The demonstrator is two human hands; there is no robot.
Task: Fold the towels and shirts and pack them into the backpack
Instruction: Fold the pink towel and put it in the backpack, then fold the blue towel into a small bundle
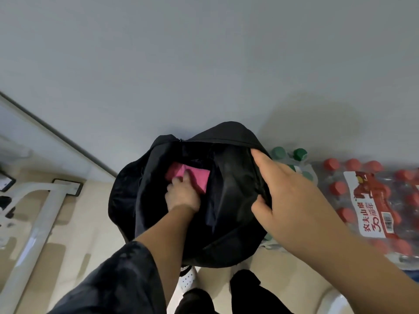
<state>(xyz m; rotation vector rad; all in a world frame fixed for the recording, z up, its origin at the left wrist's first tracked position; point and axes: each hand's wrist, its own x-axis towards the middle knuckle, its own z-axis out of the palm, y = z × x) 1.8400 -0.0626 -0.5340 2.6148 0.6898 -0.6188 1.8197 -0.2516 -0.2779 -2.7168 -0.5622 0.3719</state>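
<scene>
Packing step: left hand (182, 193) has its grip clamped on the towel (199, 177) inside the backpack (235, 135); right hand (285, 191) grips the rim open; next, probably seat the towel flat and release.

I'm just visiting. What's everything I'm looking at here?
backpack: one, black, open, on the floor by the wall, centre.
pink towel: one, folded, inside the backpack.
bottle pack: one, clear with red caps, floor at right.
green-capped bottles: several, behind the backpack at right.
frame: one, white, floor at left.
shoe: one, white, bottom centre.
left hand: dark sleeve, grips the pink towel.
right hand: bare arm, holds the backpack's rim open.
</scene>
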